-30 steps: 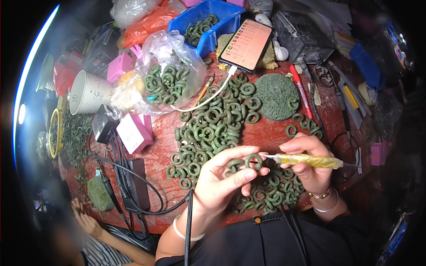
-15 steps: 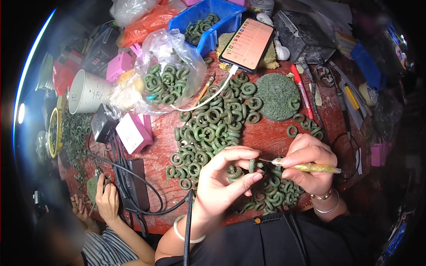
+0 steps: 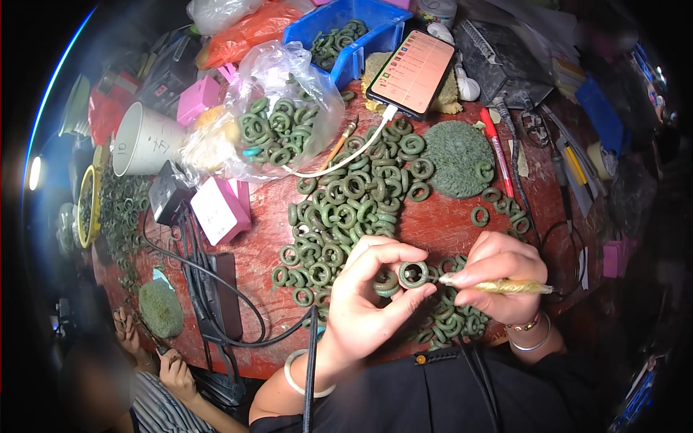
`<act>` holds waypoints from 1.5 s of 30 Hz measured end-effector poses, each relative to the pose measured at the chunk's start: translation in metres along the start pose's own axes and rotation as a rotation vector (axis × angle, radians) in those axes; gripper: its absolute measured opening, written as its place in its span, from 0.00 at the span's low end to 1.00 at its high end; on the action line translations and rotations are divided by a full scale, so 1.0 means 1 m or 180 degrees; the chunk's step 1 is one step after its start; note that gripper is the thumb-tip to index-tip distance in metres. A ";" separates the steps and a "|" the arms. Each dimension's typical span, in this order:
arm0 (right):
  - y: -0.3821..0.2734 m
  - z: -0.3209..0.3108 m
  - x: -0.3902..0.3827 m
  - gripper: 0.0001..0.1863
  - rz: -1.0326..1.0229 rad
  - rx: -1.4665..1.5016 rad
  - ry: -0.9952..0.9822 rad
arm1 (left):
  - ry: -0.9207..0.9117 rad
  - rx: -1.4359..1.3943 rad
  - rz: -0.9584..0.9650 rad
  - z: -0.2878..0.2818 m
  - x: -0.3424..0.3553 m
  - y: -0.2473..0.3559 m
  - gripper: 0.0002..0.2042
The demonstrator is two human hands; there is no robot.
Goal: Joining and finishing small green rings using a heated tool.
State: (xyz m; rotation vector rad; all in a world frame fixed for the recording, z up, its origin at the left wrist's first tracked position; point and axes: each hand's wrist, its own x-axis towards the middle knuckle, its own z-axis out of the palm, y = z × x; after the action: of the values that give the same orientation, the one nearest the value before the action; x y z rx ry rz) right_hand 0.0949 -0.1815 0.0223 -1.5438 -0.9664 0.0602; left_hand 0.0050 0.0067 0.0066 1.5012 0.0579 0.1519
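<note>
Between the thumb and index finger of my left hand [image 3: 375, 296] is a small green ring [image 3: 413, 275], turned so its hole shows. A second green ring [image 3: 386, 282] sits behind it, against the curled fingers. My right hand [image 3: 503, 278] pinches a slim tool with a yellowish wrapped handle [image 3: 509, 286] like a pen. Its thin tip reaches the ring's right side; whether it touches is too small to tell. Under both hands lies a heap of similar rings [image 3: 455, 317], and a bigger pile of rings [image 3: 350, 206] spreads just beyond.
A round green pad [image 3: 458, 160] lies beyond my right hand, beside a red pen [image 3: 497, 151]. Further back are a charging phone [image 3: 411, 72], a blue bin [image 3: 390, 36] and a clear bag of rings [image 3: 321, 123]. Black cables [image 3: 249, 296] run left, where another person's hands [image 3: 177, 375] work.
The ring in my left hand has turned from edge-on to showing its hole. At left, the other person's hand has drawn back from a green pad.
</note>
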 end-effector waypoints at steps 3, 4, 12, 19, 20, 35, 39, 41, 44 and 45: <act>-0.001 0.003 0.000 0.11 0.0001 0.0130 -0.0060 | 0.0000 -0.0006 -0.0016 0.000 0.000 0.002 0.18; -0.002 0.002 0.001 0.11 0.0071 -0.0040 0.0010 | 0.0009 -0.0005 -0.0018 -0.001 0.000 0.001 0.18; -0.004 0.002 0.002 0.13 0.0049 0.0111 -0.0247 | -0.0029 0.0078 0.0148 -0.001 0.001 0.000 0.19; -0.003 -0.004 -0.002 0.11 0.1128 -0.0318 0.1245 | 0.0009 -0.1088 -0.0970 -0.001 -0.006 0.010 0.11; 0.006 -0.009 0.002 0.14 0.0883 -0.0977 0.1168 | -0.0119 -0.1438 -0.0930 -0.002 -0.008 0.004 0.09; 0.013 0.001 0.008 0.14 0.0547 -0.1236 0.0706 | 0.0039 -0.1822 -0.1525 -0.003 -0.002 0.011 0.10; -0.002 0.016 -0.009 0.13 0.1118 0.0952 0.0450 | -0.0092 -0.1597 -0.1067 0.000 0.001 0.004 0.22; -0.009 0.016 -0.005 0.13 0.0680 0.0370 -0.0013 | -0.0340 -0.1326 -0.0911 -0.002 0.000 0.004 0.23; -0.005 0.024 -0.013 0.16 0.0249 0.0096 0.0013 | -0.0276 -0.1155 -0.0935 0.002 0.000 0.010 0.21; -0.003 0.025 -0.014 0.17 0.0028 -0.0074 0.0021 | -0.0193 -0.1057 -0.0911 0.003 0.000 0.010 0.20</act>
State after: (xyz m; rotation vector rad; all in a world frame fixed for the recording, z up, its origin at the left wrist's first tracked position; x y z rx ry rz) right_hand 0.0704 -0.1701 0.0114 -1.5686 -0.9580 0.0502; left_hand 0.0044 0.0046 0.0163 1.1508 0.1886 -0.1107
